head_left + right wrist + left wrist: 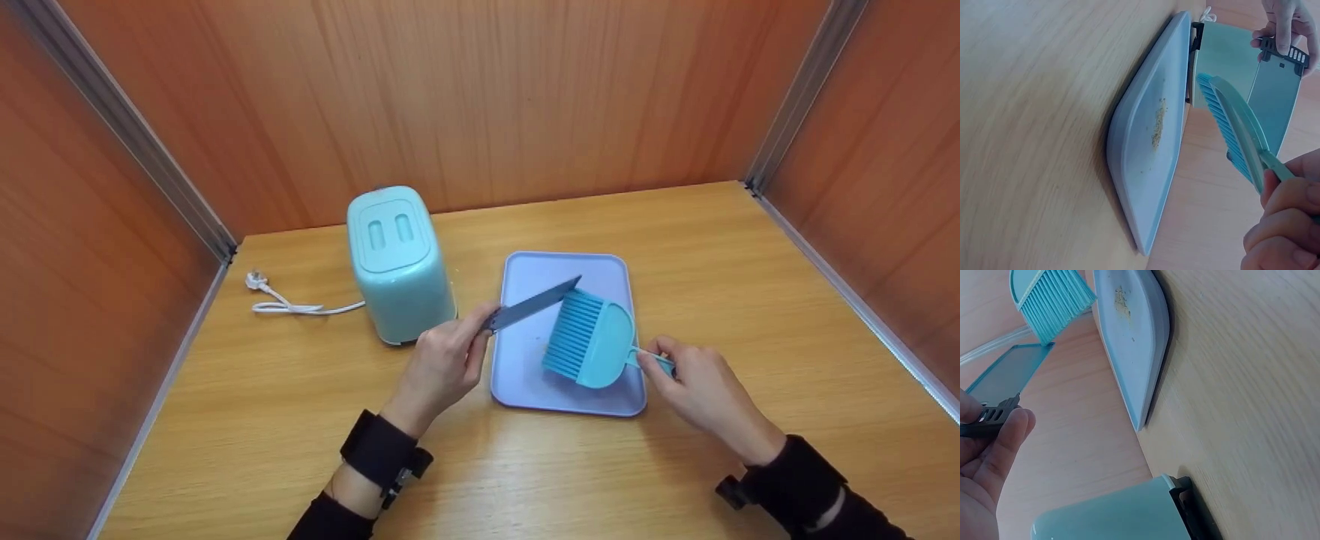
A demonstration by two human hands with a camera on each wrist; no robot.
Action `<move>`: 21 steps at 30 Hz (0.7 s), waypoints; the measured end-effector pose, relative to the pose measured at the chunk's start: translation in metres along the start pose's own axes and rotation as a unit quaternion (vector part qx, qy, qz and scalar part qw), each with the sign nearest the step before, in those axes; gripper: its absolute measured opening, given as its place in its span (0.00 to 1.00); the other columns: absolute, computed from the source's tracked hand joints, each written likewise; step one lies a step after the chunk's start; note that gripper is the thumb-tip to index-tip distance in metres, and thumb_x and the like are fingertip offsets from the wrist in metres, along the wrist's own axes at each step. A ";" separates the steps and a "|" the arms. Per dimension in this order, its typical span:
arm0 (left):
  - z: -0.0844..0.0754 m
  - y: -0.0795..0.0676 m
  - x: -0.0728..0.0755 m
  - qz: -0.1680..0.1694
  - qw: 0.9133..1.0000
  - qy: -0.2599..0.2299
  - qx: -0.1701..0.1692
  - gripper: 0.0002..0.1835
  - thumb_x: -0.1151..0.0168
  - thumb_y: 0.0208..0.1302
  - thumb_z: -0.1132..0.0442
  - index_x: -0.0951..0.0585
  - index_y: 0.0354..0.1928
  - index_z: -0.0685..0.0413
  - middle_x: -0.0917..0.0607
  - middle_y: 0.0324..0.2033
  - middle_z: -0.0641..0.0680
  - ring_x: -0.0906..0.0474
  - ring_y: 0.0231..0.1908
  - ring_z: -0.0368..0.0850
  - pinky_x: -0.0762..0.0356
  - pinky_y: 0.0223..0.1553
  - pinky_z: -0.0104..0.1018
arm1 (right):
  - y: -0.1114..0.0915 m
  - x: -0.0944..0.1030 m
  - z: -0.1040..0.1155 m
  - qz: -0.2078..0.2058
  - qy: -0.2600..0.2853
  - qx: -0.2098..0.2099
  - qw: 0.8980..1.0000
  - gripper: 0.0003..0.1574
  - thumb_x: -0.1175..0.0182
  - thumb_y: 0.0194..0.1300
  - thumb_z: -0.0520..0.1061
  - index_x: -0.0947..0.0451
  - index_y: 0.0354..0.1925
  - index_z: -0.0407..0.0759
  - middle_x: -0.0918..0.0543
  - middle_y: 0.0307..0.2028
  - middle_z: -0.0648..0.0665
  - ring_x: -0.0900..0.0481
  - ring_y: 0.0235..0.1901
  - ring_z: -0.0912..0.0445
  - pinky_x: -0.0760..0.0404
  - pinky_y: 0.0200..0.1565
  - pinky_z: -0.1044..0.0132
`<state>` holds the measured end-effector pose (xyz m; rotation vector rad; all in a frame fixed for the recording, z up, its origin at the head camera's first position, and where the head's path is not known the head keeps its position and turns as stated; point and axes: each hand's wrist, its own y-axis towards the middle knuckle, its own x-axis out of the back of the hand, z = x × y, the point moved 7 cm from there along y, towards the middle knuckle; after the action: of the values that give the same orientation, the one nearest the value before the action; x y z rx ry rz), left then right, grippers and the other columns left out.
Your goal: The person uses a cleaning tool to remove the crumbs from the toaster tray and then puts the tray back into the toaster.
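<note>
My left hand (444, 366) pinches a thin grey crumb tray (534, 306) by its black slotted end. It is held tilted above a lilac serving tray (516, 382). In my right hand (709, 386) is the handle of a wide turquoise brush (609, 346). The bristle tips lie close to the far end of the crumb tray, and they overlap it in the left wrist view. Below, a small patch of brown crumbs (1158, 124) lies on the serving tray, with a few specks around it.
A mint-green toaster (405, 292) stands left of the serving tray, its slot lid facing up. Its white cord (296, 308) and plug (256, 280) lie on the wooden table (225, 420). Wood-grain panels (525, 105) enclose the table at the back and sides.
</note>
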<state>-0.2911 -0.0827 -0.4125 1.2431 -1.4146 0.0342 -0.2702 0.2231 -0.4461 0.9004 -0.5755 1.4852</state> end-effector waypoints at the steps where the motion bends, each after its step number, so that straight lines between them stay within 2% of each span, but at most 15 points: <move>1: 0.001 0.000 0.000 0.000 1.000 -0.004 0.005 0.18 0.38 0.77 0.69 0.20 0.65 0.54 0.07 0.40 0.54 0.16 0.28 0.43 0.13 0.33 0.35 | 0.000 0.000 0.001 0.001 0.002 0.000 1.000 0.15 0.40 0.81 0.52 0.20 0.36 0.45 0.35 0.19 0.55 0.38 0.18 0.62 0.42 0.23 0.71; 7: 0.005 0.001 0.001 0.010 0.999 -0.016 0.030 0.17 0.37 0.79 0.66 0.21 0.65 0.51 0.07 0.47 0.55 0.09 0.37 0.45 0.09 0.41 0.36 | 0.001 -0.001 0.006 0.010 0.006 0.007 1.000 0.16 0.41 0.81 0.52 0.21 0.36 0.46 0.35 0.18 0.55 0.37 0.18 0.62 0.41 0.23 0.71; 14: 0.005 0.001 0.001 -0.012 0.999 -0.026 0.014 0.16 0.36 0.78 0.65 0.20 0.63 0.53 0.07 0.47 0.56 0.07 0.41 0.45 0.08 0.43 0.38 | 0.001 -0.002 0.008 -0.017 0.007 0.040 0.999 0.13 0.39 0.80 0.47 0.21 0.34 0.45 0.37 0.18 0.58 0.41 0.17 0.65 0.43 0.22 0.72; 21: 0.003 0.001 0.001 -0.011 0.999 -0.028 0.012 0.15 0.38 0.79 0.65 0.21 0.64 0.53 0.07 0.47 0.55 0.07 0.42 0.44 0.09 0.43 0.35 | 0.005 -0.006 -0.002 0.019 -0.013 0.005 1.000 0.14 0.40 0.81 0.49 0.21 0.36 0.44 0.35 0.19 0.54 0.36 0.19 0.60 0.41 0.23 0.71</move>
<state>-0.2937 -0.0852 -0.4118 1.2871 -1.4530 0.0011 -0.2755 0.2209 -0.4511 0.9209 -0.6072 1.5130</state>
